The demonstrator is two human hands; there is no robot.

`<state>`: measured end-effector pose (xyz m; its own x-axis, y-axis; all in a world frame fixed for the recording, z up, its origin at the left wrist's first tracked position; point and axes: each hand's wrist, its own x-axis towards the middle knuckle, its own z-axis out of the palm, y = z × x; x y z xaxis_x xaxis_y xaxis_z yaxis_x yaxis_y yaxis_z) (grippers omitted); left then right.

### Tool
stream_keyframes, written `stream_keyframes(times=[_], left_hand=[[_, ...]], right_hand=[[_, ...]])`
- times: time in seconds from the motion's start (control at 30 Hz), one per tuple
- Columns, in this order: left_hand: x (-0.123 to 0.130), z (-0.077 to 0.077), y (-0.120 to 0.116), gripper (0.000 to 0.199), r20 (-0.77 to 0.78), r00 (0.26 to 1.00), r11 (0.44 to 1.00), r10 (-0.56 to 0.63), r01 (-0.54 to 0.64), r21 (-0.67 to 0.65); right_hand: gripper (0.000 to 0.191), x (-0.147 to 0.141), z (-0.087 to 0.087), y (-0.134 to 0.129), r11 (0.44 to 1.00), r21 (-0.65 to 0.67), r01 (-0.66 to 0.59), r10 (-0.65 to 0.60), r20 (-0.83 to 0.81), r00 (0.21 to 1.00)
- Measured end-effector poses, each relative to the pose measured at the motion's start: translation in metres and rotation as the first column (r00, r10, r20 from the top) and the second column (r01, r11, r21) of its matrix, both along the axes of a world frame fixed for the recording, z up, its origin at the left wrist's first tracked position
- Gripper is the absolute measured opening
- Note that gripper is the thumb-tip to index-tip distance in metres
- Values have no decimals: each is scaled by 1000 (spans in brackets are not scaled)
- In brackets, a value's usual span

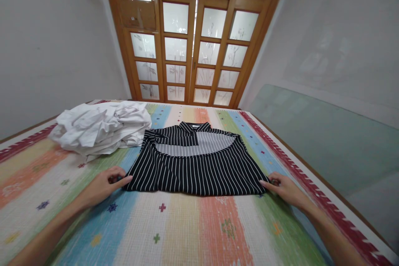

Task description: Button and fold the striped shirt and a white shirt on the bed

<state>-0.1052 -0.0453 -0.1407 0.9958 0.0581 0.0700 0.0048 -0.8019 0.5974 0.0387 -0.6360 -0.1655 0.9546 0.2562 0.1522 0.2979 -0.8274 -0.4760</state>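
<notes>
A black shirt with white stripes [193,174] lies partly folded on the bed, its collar at the far end. Its lower part is turned up toward the collar, and a sleeve lies across the upper part; the pale inner side shows in the gap between. At the near left corner of the shirt, my left hand [114,181] pinches the folded edge between thumb and fingers. The near right corner is pinched the same way by my right hand [279,185]. Both hands rest low, close to the bed cover.
A heap of crumpled white cloth [102,126] sits left of the shirt. The multicoloured striped bed cover [181,228] spreads beneath everything. A pale green panel [324,133] stands along the right wall. Wooden doors with glass panes [191,50] are at the far end.
</notes>
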Motion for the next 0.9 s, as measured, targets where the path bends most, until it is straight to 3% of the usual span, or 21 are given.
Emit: stream_keyframes(times=[0.2,0.43,0.6,0.77,0.9], left_hand=[[-9,-3,3,55,14,1000,999,-28,28,-28],[-6,5,6,52,-77,997,1000,-19,19,-5],[19,13,-5,54,-65,987,983,148,-139,123],[38,12,-13,51,-81,990,974,111,-93,205],[33,7,-12,49,-37,994,972,106,-96,216]], right_hand=[[71,-6,-4,-2,1000,-12,13,-12,63,998],[62,-7,0,-3,999,-38,28,-28,-13,1000],[53,7,7,13,998,17,58,-59,56,997],[45,12,9,39,996,-28,88,-80,213,974],[37,2,0,50,998,-66,4,8,173,985]])
